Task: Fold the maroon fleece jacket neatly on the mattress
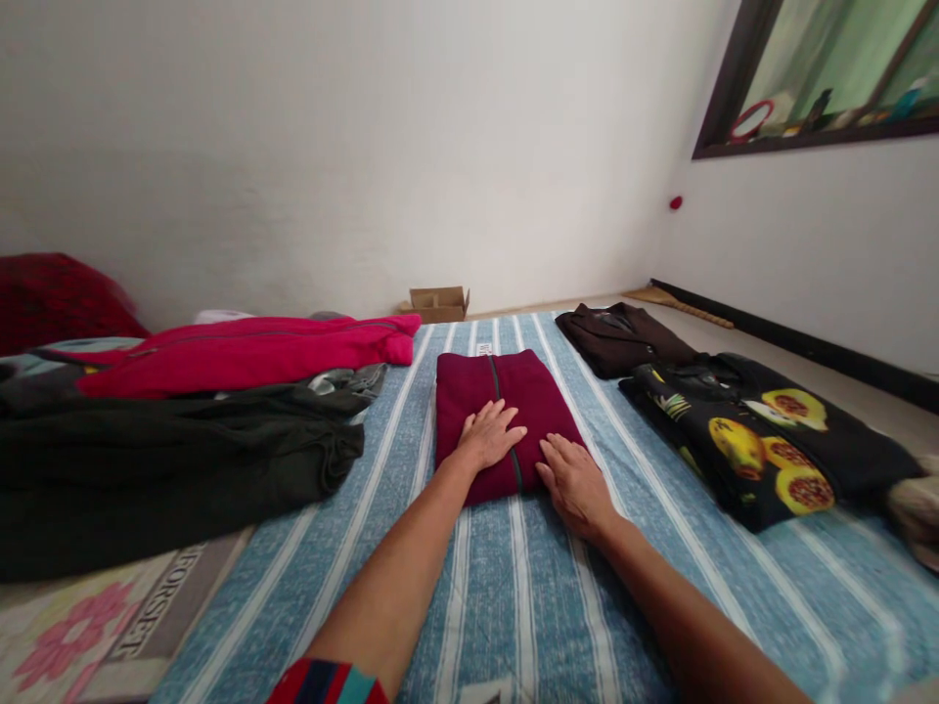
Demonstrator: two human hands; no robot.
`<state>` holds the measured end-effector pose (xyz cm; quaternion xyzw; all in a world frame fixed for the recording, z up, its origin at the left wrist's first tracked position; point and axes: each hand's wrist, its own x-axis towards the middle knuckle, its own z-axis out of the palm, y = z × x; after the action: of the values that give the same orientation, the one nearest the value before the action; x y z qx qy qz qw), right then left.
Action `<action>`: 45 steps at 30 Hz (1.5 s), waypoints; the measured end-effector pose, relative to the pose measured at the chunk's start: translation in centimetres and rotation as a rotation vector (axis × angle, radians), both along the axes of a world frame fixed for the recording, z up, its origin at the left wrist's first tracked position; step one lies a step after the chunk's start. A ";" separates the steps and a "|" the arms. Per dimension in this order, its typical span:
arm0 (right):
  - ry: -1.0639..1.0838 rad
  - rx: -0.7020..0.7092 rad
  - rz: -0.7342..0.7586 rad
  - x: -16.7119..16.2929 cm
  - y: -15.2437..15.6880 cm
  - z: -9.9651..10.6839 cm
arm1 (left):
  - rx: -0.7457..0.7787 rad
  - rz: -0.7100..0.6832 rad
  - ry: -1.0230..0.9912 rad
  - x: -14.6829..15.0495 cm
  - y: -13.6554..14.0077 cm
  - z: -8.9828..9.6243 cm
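A folded maroon garment (514, 391) with a dark zip down its middle lies on the blue striped bedsheet (514, 577). My left hand (490, 433) rests flat on its near part, fingers spread. My right hand (576, 482) lies flat across its near right edge and the sheet beside it. Neither hand grips anything.
A pile with a bright pink garment (249, 352) over dark green clothes (176, 460) lies at the left. Folded at the right are a dark brown garment (623, 337) and a black fruit-print shirt (763, 435). A small cardboard box (438, 303) stands by the far wall.
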<state>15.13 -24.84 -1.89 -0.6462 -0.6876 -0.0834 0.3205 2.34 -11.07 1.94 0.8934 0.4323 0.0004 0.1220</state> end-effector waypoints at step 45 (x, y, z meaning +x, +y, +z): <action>1.379 -0.806 0.035 7.9 -0.9 1.4 | -0.007 0.010 -0.026 -0.1 0.1 0.2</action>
<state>23.00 -25.77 -0.48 -0.6074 -0.3217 0.5951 0.4164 2.20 -11.02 2.19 0.8907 0.4352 0.0110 0.1308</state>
